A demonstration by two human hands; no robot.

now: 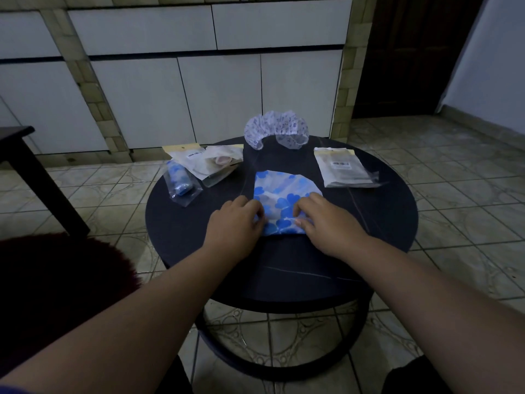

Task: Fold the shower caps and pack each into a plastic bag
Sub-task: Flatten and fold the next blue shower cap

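Both hands — left (237,220) and right (322,220) — pinch the near edge of the blue cap (285,200), lying mid-tabletop (199,237). The slippery film could spring open if either pinch loosens — spoiling the fold.

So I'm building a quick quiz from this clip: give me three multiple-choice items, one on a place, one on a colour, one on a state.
1. Where is the empty bag stack?
A. table's right side
B. floor
C. under the cap

2. What print is on the cap being folded?
A. red stripes
B. blue hearts
C. green dots

3. How is the white cap at the far edge?
A. bagged
B. folded flat
C. unfolded

Key: A, it lies right of the hands; B, blue hearts show; C, it sits puffed with its elastic rim open.
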